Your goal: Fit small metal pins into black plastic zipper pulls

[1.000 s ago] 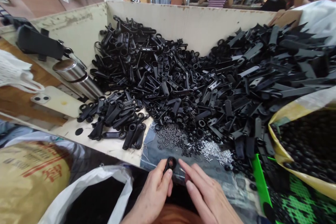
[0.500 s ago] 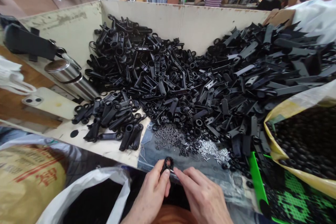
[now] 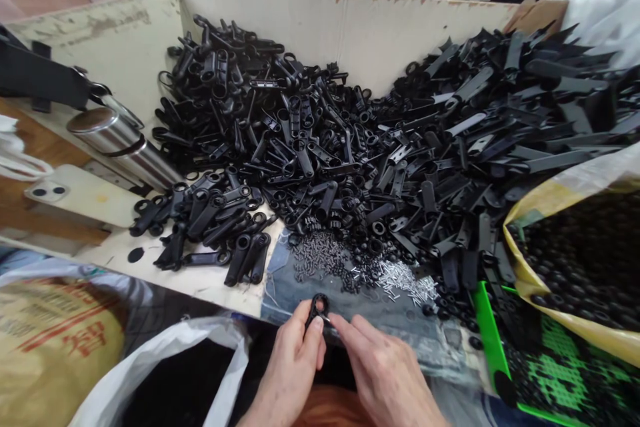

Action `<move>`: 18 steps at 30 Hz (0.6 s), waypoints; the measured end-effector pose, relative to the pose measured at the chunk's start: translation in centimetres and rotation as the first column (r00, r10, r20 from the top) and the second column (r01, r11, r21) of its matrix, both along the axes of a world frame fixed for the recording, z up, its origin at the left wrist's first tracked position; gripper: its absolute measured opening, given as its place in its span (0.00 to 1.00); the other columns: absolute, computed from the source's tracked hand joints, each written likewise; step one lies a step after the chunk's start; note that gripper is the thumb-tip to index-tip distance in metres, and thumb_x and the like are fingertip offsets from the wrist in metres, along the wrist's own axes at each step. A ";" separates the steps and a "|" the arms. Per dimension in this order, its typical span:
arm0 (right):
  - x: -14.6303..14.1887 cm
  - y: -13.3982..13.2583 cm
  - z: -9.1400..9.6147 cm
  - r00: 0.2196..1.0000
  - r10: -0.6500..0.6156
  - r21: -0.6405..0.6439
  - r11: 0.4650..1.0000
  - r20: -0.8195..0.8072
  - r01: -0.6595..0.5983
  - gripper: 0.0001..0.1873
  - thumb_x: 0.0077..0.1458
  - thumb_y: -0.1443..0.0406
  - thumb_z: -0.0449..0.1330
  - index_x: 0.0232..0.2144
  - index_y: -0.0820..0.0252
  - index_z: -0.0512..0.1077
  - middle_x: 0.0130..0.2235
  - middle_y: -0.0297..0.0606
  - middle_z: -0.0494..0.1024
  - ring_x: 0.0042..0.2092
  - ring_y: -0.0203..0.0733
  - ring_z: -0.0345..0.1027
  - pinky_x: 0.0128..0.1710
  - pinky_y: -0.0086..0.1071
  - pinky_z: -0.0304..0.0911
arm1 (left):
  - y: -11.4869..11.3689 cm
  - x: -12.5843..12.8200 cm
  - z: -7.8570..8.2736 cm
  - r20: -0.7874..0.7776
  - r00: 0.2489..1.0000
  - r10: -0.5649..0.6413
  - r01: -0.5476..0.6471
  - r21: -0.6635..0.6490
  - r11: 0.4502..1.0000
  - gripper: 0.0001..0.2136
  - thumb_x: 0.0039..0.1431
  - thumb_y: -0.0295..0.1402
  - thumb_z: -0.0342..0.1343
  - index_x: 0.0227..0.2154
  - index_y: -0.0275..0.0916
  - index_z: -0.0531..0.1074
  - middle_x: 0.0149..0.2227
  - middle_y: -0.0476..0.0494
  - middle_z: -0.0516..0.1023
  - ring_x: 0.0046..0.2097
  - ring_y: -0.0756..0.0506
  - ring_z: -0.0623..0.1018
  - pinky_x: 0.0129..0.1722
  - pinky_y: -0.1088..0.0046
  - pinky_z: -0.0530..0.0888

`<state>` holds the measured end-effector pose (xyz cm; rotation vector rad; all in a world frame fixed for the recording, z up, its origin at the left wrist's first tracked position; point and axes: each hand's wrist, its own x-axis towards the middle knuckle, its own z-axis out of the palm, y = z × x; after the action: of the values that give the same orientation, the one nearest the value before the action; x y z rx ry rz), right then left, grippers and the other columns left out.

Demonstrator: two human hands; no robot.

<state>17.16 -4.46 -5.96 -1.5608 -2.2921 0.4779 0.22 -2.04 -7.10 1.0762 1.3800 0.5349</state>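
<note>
My left hand (image 3: 295, 353) is closed around a black plastic part with a ring-shaped end (image 3: 320, 303), thumb on top, just off the bench's front edge. My right hand (image 3: 377, 353) pinches a small silver pin (image 3: 325, 318) against the side of that part, below the ring. The fingers hide most of the pin and the part's lower end. Beyond the hands, a heap of silver pins (image 3: 407, 282) lies on a dark mat (image 3: 295, 293). Beside them are small dark grey pieces (image 3: 320, 253).
Black plastic parts (image 3: 280, 113) are heaped against the board walls (image 3: 350, 20). Similar ringed parts (image 3: 205, 220) lie at left, near a steel flask (image 3: 130, 147) and phone (image 3: 85, 193). A green basket (image 3: 493, 340) and yellow-edged sack (image 3: 550, 197) stand right; a white sack (image 3: 235, 347) sits front left.
The camera view has tilted slightly, so the background sits higher and further left. Both hands stay together at the ringed part, which has turned a little in the left fingers.
</note>
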 end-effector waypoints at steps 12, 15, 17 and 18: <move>0.0 0.0 -0.2 0.999 0.034 0.058 0.998 -0.017 -0.033 0.27 0.58 0.79 0.45 0.55 0.64 0.70 0.35 0.38 0.80 0.27 0.38 0.77 0.23 0.28 0.66 | -0.4 -0.1 -0.2 0.083 0.986 0.146 -0.136 -0.109 0.985 0.26 0.58 0.57 0.58 0.47 0.38 0.73 0.20 0.57 0.65 0.25 0.48 0.65 0.26 0.72 0.61; 0.0 0.0 -0.2 0.999 0.040 0.061 0.997 -0.008 -0.039 0.27 0.57 0.79 0.45 0.56 0.65 0.69 0.35 0.38 0.80 0.26 0.38 0.77 0.23 0.29 0.65 | -0.4 -0.3 -0.5 0.091 0.985 0.145 -0.133 -0.129 0.983 0.27 0.58 0.56 0.59 0.49 0.38 0.73 0.20 0.57 0.65 0.25 0.48 0.65 0.26 0.73 0.61; 0.0 0.0 -0.2 0.999 0.046 0.070 0.996 0.028 -0.048 0.29 0.53 0.79 0.47 0.56 0.66 0.69 0.36 0.39 0.80 0.26 0.38 0.76 0.22 0.29 0.64 | -0.5 -0.3 -0.8 0.099 0.982 0.159 -0.145 -0.133 0.980 0.27 0.58 0.56 0.58 0.49 0.38 0.73 0.20 0.56 0.65 0.25 0.48 0.65 0.26 0.73 0.62; -0.1 0.0 -0.2 0.997 0.050 0.074 0.996 0.051 -0.054 0.30 0.51 0.80 0.48 0.56 0.66 0.69 0.37 0.39 0.81 0.26 0.38 0.76 0.21 0.30 0.63 | -0.6 -0.2 -1.0 0.104 0.980 0.167 -0.152 -0.137 0.979 0.27 0.58 0.57 0.58 0.49 0.38 0.73 0.20 0.56 0.65 0.25 0.48 0.65 0.26 0.73 0.62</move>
<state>17.09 -4.49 -6.14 -1.4966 -2.3639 0.3645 -0.01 -2.63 -8.06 0.8227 1.3872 0.6072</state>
